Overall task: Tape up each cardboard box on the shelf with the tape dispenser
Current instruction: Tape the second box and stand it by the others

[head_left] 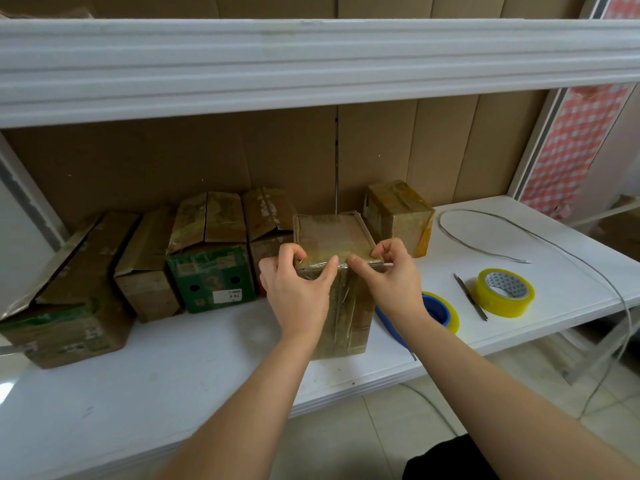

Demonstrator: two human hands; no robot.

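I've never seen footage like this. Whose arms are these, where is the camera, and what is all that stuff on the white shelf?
There is no machine here: a person wears one camera on the head, looking down at their own bare arms. The left hand and right hand press clear tape over the front top edge of a small cardboard box on the white shelf. More worn boxes stand behind and to the left. To the right lie a yellowish tape roll, a blue tape dispenser and a thin dark tool.

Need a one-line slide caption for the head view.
Both hands, left hand and right hand, press tape over the front top edge of a cardboard box on the shelf.
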